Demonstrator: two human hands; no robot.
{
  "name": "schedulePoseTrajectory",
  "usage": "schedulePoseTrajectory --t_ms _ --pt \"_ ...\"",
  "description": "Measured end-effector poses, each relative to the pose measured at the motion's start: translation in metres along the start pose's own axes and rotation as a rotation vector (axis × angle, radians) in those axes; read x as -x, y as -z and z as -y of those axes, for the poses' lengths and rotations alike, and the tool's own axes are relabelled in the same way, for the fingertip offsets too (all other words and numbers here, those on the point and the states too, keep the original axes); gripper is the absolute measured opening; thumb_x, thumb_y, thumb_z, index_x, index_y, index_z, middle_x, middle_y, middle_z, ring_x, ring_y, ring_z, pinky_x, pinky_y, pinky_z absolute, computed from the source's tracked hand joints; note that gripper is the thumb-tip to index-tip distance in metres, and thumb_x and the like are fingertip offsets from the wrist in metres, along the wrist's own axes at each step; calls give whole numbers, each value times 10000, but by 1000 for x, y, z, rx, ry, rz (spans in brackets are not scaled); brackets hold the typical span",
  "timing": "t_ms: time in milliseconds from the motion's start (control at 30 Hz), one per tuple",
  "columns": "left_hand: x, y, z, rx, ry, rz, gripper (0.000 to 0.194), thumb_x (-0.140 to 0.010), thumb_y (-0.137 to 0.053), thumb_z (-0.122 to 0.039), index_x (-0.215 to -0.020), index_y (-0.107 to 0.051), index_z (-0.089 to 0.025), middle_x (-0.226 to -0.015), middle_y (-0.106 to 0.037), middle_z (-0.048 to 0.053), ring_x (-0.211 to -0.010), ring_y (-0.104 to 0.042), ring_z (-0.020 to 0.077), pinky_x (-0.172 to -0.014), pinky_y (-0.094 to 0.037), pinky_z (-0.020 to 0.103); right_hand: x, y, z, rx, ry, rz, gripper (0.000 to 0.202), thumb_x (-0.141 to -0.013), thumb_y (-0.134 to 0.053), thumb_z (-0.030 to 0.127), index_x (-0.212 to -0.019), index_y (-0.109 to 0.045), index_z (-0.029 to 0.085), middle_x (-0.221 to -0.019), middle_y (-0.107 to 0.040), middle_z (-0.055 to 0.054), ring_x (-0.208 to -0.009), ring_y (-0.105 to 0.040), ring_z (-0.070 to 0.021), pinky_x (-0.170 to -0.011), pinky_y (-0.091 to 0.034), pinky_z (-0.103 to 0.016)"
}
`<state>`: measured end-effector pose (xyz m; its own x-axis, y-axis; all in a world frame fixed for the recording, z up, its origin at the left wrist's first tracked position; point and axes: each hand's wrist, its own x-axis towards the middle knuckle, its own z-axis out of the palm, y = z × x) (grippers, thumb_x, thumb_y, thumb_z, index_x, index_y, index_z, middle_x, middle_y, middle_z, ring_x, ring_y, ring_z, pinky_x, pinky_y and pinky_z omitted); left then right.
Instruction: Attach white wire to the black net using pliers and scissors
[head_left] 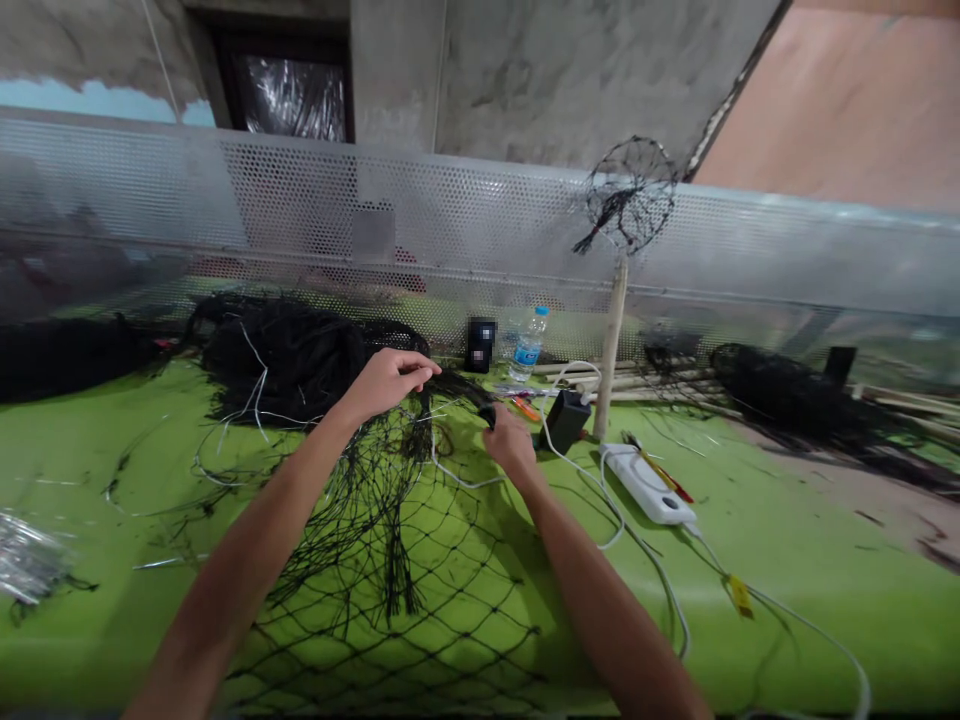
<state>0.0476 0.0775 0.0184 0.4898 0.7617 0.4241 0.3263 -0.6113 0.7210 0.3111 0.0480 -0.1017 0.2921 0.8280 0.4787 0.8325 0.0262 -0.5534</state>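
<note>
My left hand (391, 384) has its thumb and fingers pressed together at the near end of a bundle of black strands (459, 386). Black netting (450, 545) spreads below it over the green table, with loose strand ends hanging in tufts. At the far end of the strands is my right hand (511, 440), its fingers curled round a small dark thing that I cannot make out. A large heap of black cord (289, 355) lies left of my left hand.
Behind stand a water bottle (528, 345) and a dark box (480, 344). A wooden stick (611, 350) rises upright beneath a round black net (631, 195). Right of my hand are a black adapter (564, 421), a white power strip (646, 484) and cables. A perforated metal panel (480, 220) runs along the back.
</note>
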Motion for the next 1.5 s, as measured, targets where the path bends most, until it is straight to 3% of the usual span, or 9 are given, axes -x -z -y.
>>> schedulePoseTrajectory --t_ms 100,233,367,533,667,833,1167,1333,1500 --pt "2 -1 -2 -45 -7 7 316 -933 -598 -336 -1067 -837 -178 -855 -787 71 -701 -618 148 -666 -438 295 -5 1 7 -16 137 -87 178 -994 -595 292 -1078 -686 164 -1020 -731 -110 -962 -682 -251 -894 -549 -413" --pt "2 -3 2 -148 -35 35 302 -936 -606 -329 -1045 -845 -181 -932 -822 85 -720 -653 161 -684 -457 303 0 12 29 -68 309 -232 329 -1027 -390 216 -1234 -643 178 -1158 -703 -158 -1090 -661 -274 -921 -546 -422" --pt "1 -8 7 -291 -123 92 282 -935 -606 -288 -1020 -854 -182 -949 -826 104 -819 -687 201 -806 -475 349 20 25 50 -37 466 -290 336 -1025 -494 291 -1304 -648 187 -1279 -660 -179 -1258 -592 -314 -1044 -480 -470" --pt "0 -17 8 -413 -268 222 247 -935 -626 -262 -1013 -855 -215 -964 -825 88 -914 -688 230 -917 -451 390 33 30 63 59 566 -224 225 -1007 -571 268 -1154 -730 208 -1154 -715 -144 -1123 -616 -314 -977 -464 -456" --pt "1 -23 8 -460 -302 244 271 -982 -575 -258 -1056 -830 -202 -998 -819 92 -945 -684 232 -974 -419 415 31 30 64 86 568 -161 210 -1034 -539 256 -990 -741 216 -952 -735 -102 -962 -622 -275 -874 -463 -398" --pt "3 -26 9 -493 -297 240 241 -1002 -539 -208 -1056 -774 -214 -1067 -816 57 -1012 -681 222 -1108 -302 476 29 30 65 54 512 -127 232 -1031 -522 238 -927 -727 204 -888 -736 -88 -878 -634 -241 -801 -459 -349" --pt "6 -27 2 -488 -297 256 265 -1032 -515 -227 -1085 -773 -202 -1047 -808 57 -966 -681 210 -1080 -363 447 31 29 65 -113 336 -30 198 -967 -589 296 -887 -752 218 -839 -759 -42 -682 -636 -168 -626 -377 -277" --pt "8 -27 3 -462 -238 257 287 -990 -594 -293 -1134 -828 -211 -820 -793 57 -788 -673 197 -891 -474 371 35 24 69 -275 218 24 201 -955 -586 342 -861 -713 217 -635 -662 13 -537 -555 -153 -570 -375 -272" --pt "9 -25 3 -425 -167 222 316 -988 -616 -373 -1190 -833 -263 -924 -836 64 -768 -708 189 -718 -464 317 32 20 71 -413 223 128 343 -1040 -441 472 -844 -576 226 -636 -573 18 -522 -483 -148 -497 -366 -261"
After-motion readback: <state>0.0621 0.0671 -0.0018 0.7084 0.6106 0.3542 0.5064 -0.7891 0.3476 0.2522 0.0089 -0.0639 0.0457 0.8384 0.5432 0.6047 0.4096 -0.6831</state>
